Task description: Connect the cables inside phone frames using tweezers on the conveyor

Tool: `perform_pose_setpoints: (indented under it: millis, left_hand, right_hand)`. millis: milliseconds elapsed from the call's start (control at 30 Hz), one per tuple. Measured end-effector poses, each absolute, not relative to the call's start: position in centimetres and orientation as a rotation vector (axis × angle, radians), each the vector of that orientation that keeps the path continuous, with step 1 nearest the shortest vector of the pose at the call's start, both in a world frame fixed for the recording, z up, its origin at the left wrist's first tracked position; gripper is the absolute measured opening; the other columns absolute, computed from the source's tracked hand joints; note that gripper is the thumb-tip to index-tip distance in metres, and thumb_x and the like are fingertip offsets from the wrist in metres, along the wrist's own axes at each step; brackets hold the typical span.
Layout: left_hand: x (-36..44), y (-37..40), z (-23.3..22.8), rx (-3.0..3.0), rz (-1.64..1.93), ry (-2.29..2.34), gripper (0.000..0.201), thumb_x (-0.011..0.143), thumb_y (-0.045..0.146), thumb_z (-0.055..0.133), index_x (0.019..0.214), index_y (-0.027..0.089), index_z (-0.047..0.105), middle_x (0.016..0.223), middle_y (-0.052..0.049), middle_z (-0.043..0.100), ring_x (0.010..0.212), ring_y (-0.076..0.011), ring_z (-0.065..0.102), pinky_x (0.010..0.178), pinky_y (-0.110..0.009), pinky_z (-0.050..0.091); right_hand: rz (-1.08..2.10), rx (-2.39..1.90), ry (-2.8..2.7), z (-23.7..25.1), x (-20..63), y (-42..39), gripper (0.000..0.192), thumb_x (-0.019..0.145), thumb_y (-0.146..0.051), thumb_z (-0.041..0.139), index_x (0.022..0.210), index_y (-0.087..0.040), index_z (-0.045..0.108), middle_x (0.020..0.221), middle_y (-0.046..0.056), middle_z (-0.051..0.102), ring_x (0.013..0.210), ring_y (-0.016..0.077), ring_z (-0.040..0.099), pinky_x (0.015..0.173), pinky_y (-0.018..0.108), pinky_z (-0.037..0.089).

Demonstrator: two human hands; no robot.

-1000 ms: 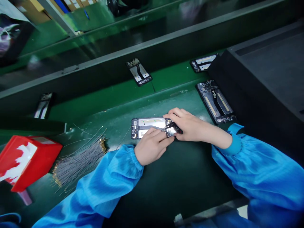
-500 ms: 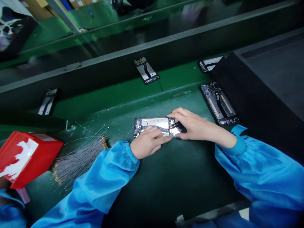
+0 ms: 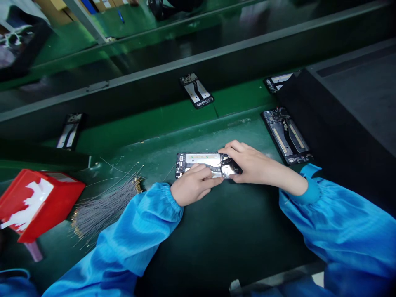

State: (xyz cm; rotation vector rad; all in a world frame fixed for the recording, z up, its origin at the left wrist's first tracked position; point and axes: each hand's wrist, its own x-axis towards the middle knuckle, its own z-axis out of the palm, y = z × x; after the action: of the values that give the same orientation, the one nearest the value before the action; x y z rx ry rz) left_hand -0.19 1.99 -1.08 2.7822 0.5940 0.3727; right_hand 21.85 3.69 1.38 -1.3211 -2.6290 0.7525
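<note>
An opened phone (image 3: pixel 202 159) lies lengthwise on the green bench, its silver battery bay, dark flex strip and circuit boards exposed. My left hand (image 3: pixel 193 185) rests at its near edge, fingers curled and index finger stretched along to the lower board, covering part of the phone. At the right end, my right hand (image 3: pixel 239 163) grips the phone between thumb and fingers across its width. A dark slender shape shows under the right fingers; I cannot make out what it is. Left of my left forearm lies a bundle of thin grey cables (image 3: pixel 107 208) with gold-coloured ends.
Another opened phone (image 3: pixel 287 135) lies to the right beside a black sheet (image 3: pixel 337 136). Further opened phones (image 3: pixel 196 90) sit on the green belt (image 3: pixel 157 123) behind the bench. A red bin (image 3: pixel 46 202) with a torn white label stands at the left.
The phones on the belt have shifted right. Both my hands keep almost the same hold on the phone. The view has moved slightly.
</note>
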Motion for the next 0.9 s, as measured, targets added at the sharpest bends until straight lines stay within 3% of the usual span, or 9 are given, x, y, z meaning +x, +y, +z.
perform_pose_setpoints:
  millis: [433, 633, 900]
  left_hand:
    - [-0.1, 2.0, -1.0, 2.791, 0.405, 0.624, 0.030, 0.085, 0.016, 0.036, 0.108, 0.016, 0.056, 0.073, -0.004, 0.048, 0.069, -0.0153, 0.042, 0.067, -0.029, 0.040]
    - [-0.1, 2.1, -0.8, 2.545, 0.570, 0.677, 0.027, 0.081, 0.011, 0.036, 0.092, 0.014, 0.061, 0.072, -0.004, 0.052, 0.070, -0.0134, 0.048, 0.071, -0.026, 0.043]
    - [0.0, 2.2, -0.9, 2.564, 0.631, 0.610, 0.026, 0.081, 0.012, 0.037, 0.088, 0.015, 0.062, 0.068, -0.003, 0.053, 0.066, -0.0123, 0.050, 0.068, -0.026, 0.042]
  right_hand:
    - [0.669, -1.380, -2.649, 1.6, 21.5, 3.5, 0.051, 0.067, -0.028, 0.059, 0.115, -0.022, 0.044, 0.107, 0.008, 0.045, 0.091, 0.0241, 0.048, 0.076, 0.036, 0.041]
    - [0.614, -1.389, -2.659, 1.7, 21.4, 3.5, 0.051, 0.067, -0.035, 0.062, 0.114, -0.022, 0.044, 0.105, 0.007, 0.046, 0.087, 0.0234, 0.048, 0.073, 0.036, 0.041]
    - [0.494, -1.466, -2.690, 1.8, 20.8, 3.7, 0.043, 0.066, -0.039, 0.063, 0.103, -0.023, 0.047, 0.101, 0.005, 0.049, 0.081, 0.0216, 0.051, 0.067, 0.033, 0.039]
